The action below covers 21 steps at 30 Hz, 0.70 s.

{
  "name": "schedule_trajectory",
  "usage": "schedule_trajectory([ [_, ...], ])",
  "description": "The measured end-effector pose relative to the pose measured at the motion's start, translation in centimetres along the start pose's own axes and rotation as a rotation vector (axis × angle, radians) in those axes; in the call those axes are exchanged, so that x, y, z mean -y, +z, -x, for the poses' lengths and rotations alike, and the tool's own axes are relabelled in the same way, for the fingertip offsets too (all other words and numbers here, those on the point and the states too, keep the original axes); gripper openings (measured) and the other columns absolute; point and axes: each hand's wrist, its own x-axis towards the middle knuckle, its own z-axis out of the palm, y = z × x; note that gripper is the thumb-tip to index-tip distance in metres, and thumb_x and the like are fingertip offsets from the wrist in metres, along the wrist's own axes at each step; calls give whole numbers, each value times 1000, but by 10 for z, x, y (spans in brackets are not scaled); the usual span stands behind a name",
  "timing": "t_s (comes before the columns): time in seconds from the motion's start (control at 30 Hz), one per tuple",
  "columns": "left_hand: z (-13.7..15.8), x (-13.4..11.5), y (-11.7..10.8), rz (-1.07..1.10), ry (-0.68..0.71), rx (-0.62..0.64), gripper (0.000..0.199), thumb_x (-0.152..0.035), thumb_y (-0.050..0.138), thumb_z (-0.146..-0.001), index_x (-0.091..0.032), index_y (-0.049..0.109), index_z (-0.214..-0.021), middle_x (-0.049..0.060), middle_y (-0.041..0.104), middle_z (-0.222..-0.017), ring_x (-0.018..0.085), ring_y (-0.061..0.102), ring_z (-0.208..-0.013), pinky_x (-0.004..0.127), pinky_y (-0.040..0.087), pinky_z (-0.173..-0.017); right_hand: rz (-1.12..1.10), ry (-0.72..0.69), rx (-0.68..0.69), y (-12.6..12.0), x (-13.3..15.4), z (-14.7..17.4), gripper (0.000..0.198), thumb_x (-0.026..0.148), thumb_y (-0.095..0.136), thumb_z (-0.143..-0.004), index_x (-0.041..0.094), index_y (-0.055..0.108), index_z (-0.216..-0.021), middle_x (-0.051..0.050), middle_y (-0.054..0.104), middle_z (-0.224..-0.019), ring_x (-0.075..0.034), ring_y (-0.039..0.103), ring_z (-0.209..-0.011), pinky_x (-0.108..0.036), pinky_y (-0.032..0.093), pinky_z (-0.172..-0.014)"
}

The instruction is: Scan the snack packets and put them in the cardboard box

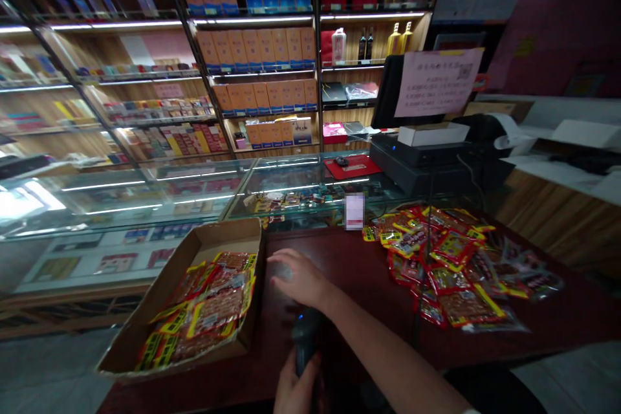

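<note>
My left hand (294,385), low in the middle of the view, is wrapped around the handle of a dark barcode scanner (305,336) with a small blue light on top. My right hand (297,279) reaches across above it, fingers stretched out and apart with nothing seen in them, beside the right wall of an open cardboard box (182,259). Inside the box lie several flat snack packets (216,310) with red and yellow edges. A heap of similar snack packets (451,249), in shiny clear-fronted wrappers, is spread over the right side of the dark red table (334,259).
A glass display counter (194,187) runs behind the table. A small card (354,211) stands at its edge. Further back are a red mat (352,168) with a mouse and a monitor (388,94) bearing a paper sign. Lit shelves hold boxes (262,46) and bottles.
</note>
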Motion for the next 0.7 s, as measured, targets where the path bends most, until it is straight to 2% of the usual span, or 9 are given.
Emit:
schedule_trajectory([
  [0.1, 0, 3, 2, 12, 30, -24, 66, -71, 76, -61, -17, 60, -97, -9, 54, -44, 9, 43, -29, 19, 32, -30, 401, 184, -160, -64, -40, 29, 30, 19, 60, -88, 24, 68, -117, -7, 67, -124, -22, 58, -120, -43, 41, -109],
  [0.2, 1, 5, 4, 16, 47, -26, 69, -72, 75, -61, -16, 61, -97, -8, 54, -44, 8, 41, -28, 19, 30, -30, 861, 407, -278, -144, -82, 64, 36, 16, 49, -92, 22, 64, -125, -12, 60, -137, -31, 44, -137, -61, 24, -115],
  [0.27, 1, 5, 4, 20, 42, -39, 71, -72, 75, -61, -15, 61, -101, -8, 54, -44, 8, 41, -29, 19, 30, -30, 1027, 582, -278, -192, -107, 87, 45, 12, 46, -91, 20, 58, -134, -14, 50, -148, -35, 34, -144, -70, 15, -114],
  [0.33, 1, 5, 5, 24, 38, -57, 73, -71, 76, -60, -14, 62, -103, -8, 53, -43, 9, 41, -29, 19, 30, -29, 1065, 765, -171, -228, -126, 107, 55, 9, 44, -89, 21, 52, -142, -13, 41, -156, -38, 25, -148, -76, 15, -110],
  [0.4, 1, 4, 5, 31, 39, -64, 73, -70, 77, -59, -13, 62, -102, -8, 53, -43, 9, 41, -29, 19, 30, -29, 1045, 856, -28, -250, -140, 121, 61, 7, 43, -87, 25, 47, -145, -11, 38, -158, -37, 23, -149, -78, 13, -109],
  [0.47, 1, 4, 5, 37, 41, -58, 72, -70, 77, -58, -13, 62, -100, -8, 52, -43, 8, 41, -29, 19, 30, -29, 1043, 837, 62, -260, -147, 127, 61, 9, 45, -86, 29, 48, -144, -9, 41, -157, -36, 24, -149, -79, 8, -109],
  [0.6, 0, 5, 4, 26, 35, -42, 68, -70, 76, -59, -16, 61, -98, -8, 53, -44, 8, 40, -29, 18, 29, -29, 1108, 691, 94, -264, -149, 126, 45, 13, 56, -82, 30, 63, -123, -6, 56, -144, -36, 30, -145, -79, 1, -108],
  [0.7, -1, 6, 2, 9, 29, -32, 66, -68, 75, -62, -17, 60, -101, -8, 54, -45, 9, 41, -29, 19, 31, -30, 1124, 641, 77, -268, -147, 125, 48, 15, 63, -79, 29, 61, -125, -8, 64, -131, -35, 45, -135, -77, 4, -108],
])
